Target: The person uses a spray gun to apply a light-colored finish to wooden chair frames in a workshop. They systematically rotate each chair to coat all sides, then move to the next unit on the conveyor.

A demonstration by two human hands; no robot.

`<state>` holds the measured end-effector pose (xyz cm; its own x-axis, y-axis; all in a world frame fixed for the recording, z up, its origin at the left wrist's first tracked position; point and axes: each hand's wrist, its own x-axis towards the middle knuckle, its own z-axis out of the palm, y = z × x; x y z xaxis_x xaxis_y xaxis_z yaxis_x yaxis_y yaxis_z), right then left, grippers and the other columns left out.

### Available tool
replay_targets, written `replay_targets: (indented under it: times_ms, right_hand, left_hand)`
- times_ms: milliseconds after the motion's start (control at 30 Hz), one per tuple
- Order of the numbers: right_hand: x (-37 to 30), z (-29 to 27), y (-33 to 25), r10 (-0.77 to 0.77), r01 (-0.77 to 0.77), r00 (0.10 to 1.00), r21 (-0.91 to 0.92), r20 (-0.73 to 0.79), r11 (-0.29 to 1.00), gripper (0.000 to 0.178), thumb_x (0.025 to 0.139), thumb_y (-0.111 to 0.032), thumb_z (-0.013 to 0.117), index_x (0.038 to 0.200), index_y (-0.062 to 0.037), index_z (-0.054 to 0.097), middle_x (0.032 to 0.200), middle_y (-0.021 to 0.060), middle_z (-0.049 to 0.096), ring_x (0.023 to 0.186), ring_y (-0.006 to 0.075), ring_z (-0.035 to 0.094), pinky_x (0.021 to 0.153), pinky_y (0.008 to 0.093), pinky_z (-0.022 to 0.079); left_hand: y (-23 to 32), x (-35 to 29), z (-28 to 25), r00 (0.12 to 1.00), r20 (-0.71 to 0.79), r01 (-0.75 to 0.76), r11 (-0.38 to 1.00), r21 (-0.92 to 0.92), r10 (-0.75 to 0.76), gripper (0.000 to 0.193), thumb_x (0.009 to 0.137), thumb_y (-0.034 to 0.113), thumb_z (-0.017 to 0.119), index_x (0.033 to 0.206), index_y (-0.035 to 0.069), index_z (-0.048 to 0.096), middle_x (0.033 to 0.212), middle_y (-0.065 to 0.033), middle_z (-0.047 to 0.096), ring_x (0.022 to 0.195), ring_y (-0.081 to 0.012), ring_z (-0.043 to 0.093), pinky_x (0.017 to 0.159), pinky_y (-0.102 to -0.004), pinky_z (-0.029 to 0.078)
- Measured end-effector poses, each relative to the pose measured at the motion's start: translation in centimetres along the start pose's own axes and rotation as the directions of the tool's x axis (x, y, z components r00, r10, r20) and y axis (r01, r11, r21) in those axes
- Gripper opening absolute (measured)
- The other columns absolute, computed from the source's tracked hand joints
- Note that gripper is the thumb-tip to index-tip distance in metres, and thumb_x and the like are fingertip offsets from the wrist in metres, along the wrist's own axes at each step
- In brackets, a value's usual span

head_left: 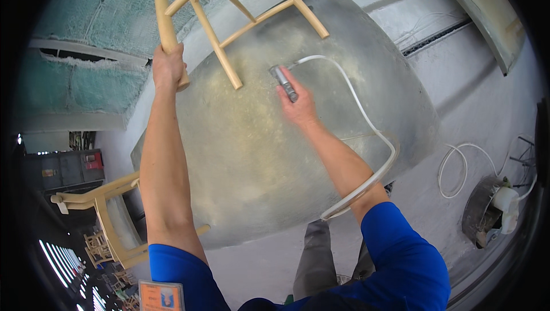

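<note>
A pale wooden chair (213, 39) is tilted at the top of the view, its rounded legs and stretchers showing and part of it cut off by the upper edge. Around the lower end of one thick leg, my left hand (167, 66) is closed. My right hand (302, 103) grips a small grey metal spray gun (285, 85), its head pointing up and left toward the chair legs. From the gun a white hose (350, 85) loops to the right and passes over my right forearm. Beneath both hands lies a broad grey surface (240, 185) dusted with yellowish residue.
Another wooden chair (103, 219) stands at the lower left. Teal, dust-coated panels (86, 90) line the far left. At the right are a dark bucket (480, 211) with a white container (507, 203), a coil of hose (442, 174) on the floor, and a curved board (487, 19) above.
</note>
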<state>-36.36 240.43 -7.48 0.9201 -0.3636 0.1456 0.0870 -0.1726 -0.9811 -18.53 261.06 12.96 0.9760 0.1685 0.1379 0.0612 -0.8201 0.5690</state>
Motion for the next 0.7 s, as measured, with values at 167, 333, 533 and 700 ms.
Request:
replay_targets:
  times_ms: [167,333,533,700]
  right_hand:
    - [-0.3,-4.7,1.3,-0.064,0.071,0.963,0.019,-0.263,0.997,0.052,0.1,-0.018,0.068,0.151,-0.0172,0.055,0.099,0.01,0.073,0.084,0.0139,0.066,0.078,0.0287,0.052]
    - [-1.1,-7.9,0.9,0.154,-0.097,0.929,0.181,-0.336,0.979,0.057,0.101,-0.02,0.065,0.156,-0.0166,0.047,0.102,0.0081,0.07,0.083,0.0163,0.068,0.073,0.0313,0.053]
    - [-1.5,-8.2,-1.9,0.523,-0.295,0.843,0.702,-0.128,0.648,0.045,0.105,-0.026,0.061,0.146,-0.0114,0.051,0.096,0.005,0.065,0.081,0.0137,0.065,0.048,0.0276,0.05]
    - [-2.0,-7.9,-5.1,0.397,-0.181,0.917,0.834,-0.049,0.52,0.048,0.105,-0.029,0.06,0.146,-0.0067,0.048,0.097,0.0067,0.065,0.084,0.0157,0.067,0.044,0.0264,0.049]
  left_hand:
    - [0.2,0.4,0.1,0.999,0.004,-0.036,0.991,0.129,0.036,0.052,0.094,0.036,0.062,0.128,-0.003,0.055,0.097,-0.0202,0.071,0.077,-0.0301,0.072,0.076,-0.0432,0.055]
    - [-1.2,1.2,1.3,0.99,-0.075,-0.084,0.925,0.37,0.119,0.053,0.098,0.042,0.058,0.129,0.0,0.052,0.11,-0.0286,0.071,0.103,-0.0457,0.07,0.09,-0.0511,0.053]
    - [-2.2,2.0,1.9,0.961,-0.183,-0.154,0.951,0.268,0.207,0.042,0.105,0.039,0.053,0.117,-0.002,0.057,0.089,-0.0184,0.067,0.068,-0.0307,0.068,0.061,-0.0429,0.056]
    - [0.0,0.6,1.4,0.988,-0.123,-0.083,0.993,0.089,0.094,0.05,0.11,0.044,0.038,0.124,0.0,0.058,0.092,-0.0192,0.068,0.073,-0.0325,0.07,0.07,-0.045,0.057]
